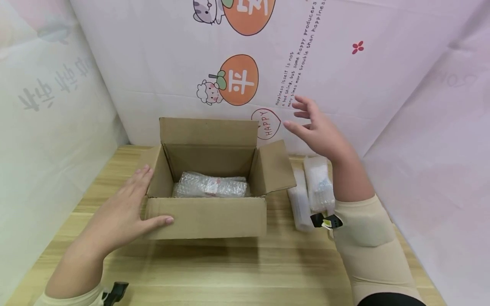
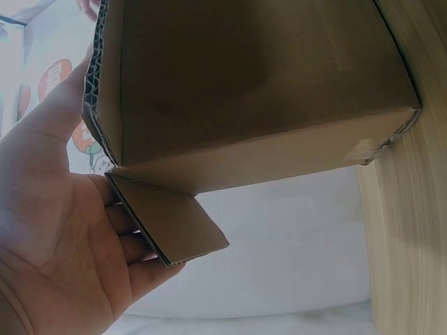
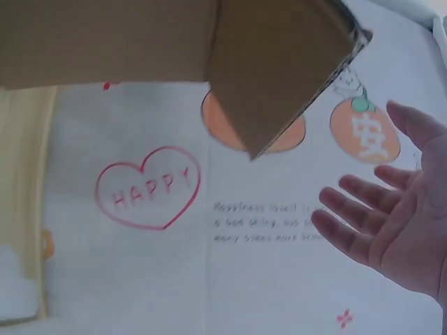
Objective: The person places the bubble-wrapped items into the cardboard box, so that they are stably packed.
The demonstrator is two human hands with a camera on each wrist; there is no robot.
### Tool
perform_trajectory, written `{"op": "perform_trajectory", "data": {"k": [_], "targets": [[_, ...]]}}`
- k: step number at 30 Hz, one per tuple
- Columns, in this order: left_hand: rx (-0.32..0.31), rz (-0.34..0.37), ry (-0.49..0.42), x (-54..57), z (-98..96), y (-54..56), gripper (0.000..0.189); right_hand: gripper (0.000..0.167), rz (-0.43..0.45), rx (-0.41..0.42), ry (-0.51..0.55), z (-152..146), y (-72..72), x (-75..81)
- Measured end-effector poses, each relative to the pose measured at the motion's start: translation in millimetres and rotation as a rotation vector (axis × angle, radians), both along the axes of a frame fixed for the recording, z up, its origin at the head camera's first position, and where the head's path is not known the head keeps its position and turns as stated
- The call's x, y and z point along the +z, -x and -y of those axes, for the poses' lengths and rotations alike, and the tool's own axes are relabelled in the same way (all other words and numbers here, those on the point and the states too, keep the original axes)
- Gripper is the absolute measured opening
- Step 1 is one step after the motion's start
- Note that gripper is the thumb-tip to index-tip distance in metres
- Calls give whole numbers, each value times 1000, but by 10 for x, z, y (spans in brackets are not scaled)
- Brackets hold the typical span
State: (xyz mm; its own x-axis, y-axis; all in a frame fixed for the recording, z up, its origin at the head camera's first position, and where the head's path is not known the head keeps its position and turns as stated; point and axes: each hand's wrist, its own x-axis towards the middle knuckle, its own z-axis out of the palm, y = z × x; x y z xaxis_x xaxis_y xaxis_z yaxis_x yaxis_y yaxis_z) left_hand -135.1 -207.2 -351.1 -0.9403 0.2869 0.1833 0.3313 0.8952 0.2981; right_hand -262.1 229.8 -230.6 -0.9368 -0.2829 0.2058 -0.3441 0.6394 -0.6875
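A cardboard box (image 1: 206,216) stands on the wooden table with its flaps spread outward. Inside lie bubble-wrapped packages (image 1: 208,185), a bit of red showing through the wrap. My left hand (image 1: 118,214) rests against the box's left side, fingers along the left flap (image 2: 171,216) and thumb over the front flap. Those fingers look straight in the left wrist view. Raised above the right flap (image 1: 276,165), my right hand (image 1: 319,131) holds nothing. Its fingers are spread and loosely bent, apart from the cardboard in the right wrist view too.
To the right of the box lie two wrapped packages (image 1: 319,182), partly behind my right forearm. A white printed sheet (image 1: 160,63) hangs behind the box, and pale sheets stand at both sides. The wooden table (image 1: 298,267) extends in front of the box.
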Motion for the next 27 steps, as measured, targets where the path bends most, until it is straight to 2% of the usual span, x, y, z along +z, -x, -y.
{"op": "perform_trajectory", "data": {"k": [8, 17, 27], "targets": [[0, -12, -3, -8, 9, -2, 119, 81, -10, -140, 122, -379, -88, -251], [-1, -3, -8, -2, 3, -18, 119, 86, 17, -250, 100, -753, -183, -523], [0, -2, -7, -8, -5, -25, 119, 92, 54, -309, 77, -1007, -242, -841]]}}
